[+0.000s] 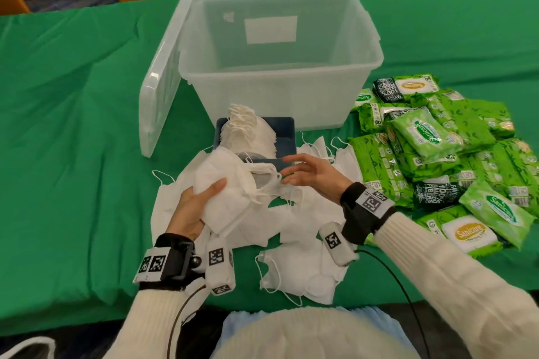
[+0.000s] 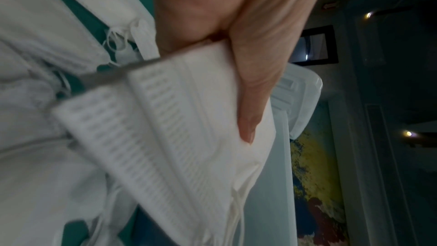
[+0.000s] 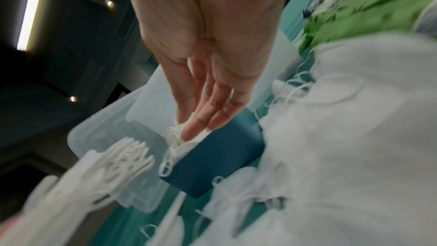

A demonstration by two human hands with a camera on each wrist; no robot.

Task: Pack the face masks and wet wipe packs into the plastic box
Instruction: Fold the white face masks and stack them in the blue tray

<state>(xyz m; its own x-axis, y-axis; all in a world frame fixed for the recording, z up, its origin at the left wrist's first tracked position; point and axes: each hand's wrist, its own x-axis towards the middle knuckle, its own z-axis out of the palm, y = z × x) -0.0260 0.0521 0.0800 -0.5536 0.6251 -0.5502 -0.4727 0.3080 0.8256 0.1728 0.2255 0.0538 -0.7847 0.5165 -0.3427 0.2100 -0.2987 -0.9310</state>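
Looking at barely any progress from my end: plastic box [image 1: 280, 67] sits empty, my left hand [image 1: 189, 210] grips a mask stack [image 1: 230, 192], right hand [image 1: 312, 175] loose beside it, wipe packs [image 1: 437, 154] untouched alongside.

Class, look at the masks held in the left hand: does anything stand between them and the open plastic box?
The left hand holds a stack of masks. Between it and the plastic box sits a blue tray with more masks, low against the box's near wall. The box is open, its lid leaning at its side; lifting over the tray looks clear.
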